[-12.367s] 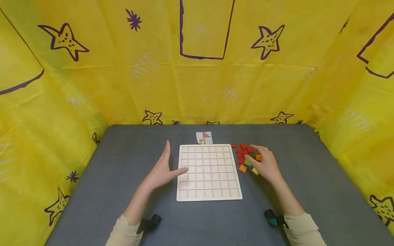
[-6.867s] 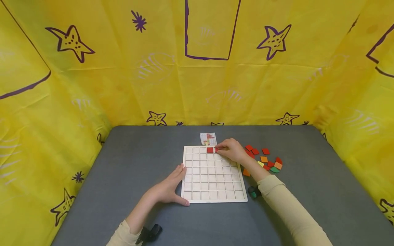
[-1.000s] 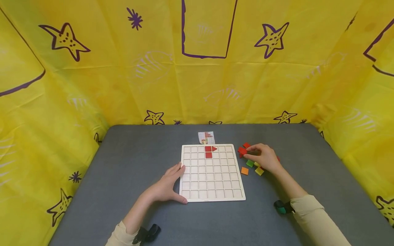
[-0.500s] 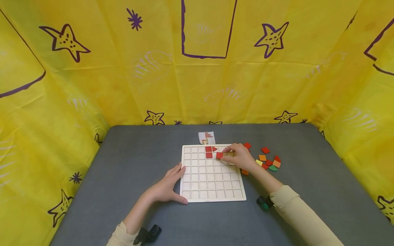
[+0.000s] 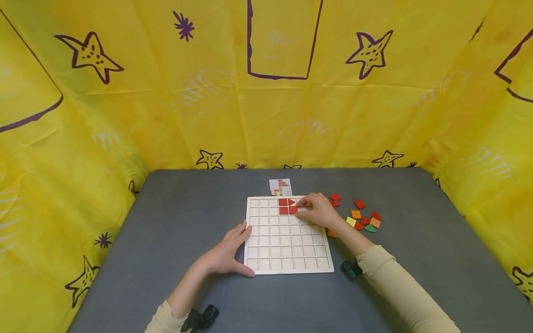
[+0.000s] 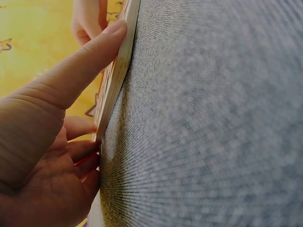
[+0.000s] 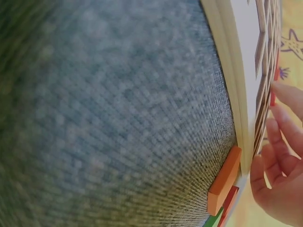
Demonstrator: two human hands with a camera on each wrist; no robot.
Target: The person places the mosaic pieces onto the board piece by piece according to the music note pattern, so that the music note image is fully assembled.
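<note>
A pale wooden board [image 5: 275,252] with a grid of square recesses lies on the grey table. My right hand [image 5: 320,210] is over its far right part, thumb and forefinger pinching a red square tile [image 5: 293,210] at a second-row cell. Left of that tile sits another red square [image 5: 283,210]. In the top row are a red square [image 5: 283,202] and a red triangle [image 5: 291,202]. My left hand [image 5: 226,252] rests against the board's left side, thumb at the near corner; the left wrist view shows the thumb [image 6: 94,54] on the board's edge, fingers spread below.
Several loose tiles lie right of the board, among them a red one [image 5: 360,204], an orange one [image 5: 356,214], a yellow one [image 5: 351,221] and a green one [image 5: 370,228]. Behind the board is a small printed pattern card [image 5: 281,187]. Yellow cloth [image 5: 200,120] surrounds the table.
The board was bare at first; red tiles then came into its top rows. Within the last second my right hand carried a red square from the pile to the second row. The left hand stays put.
</note>
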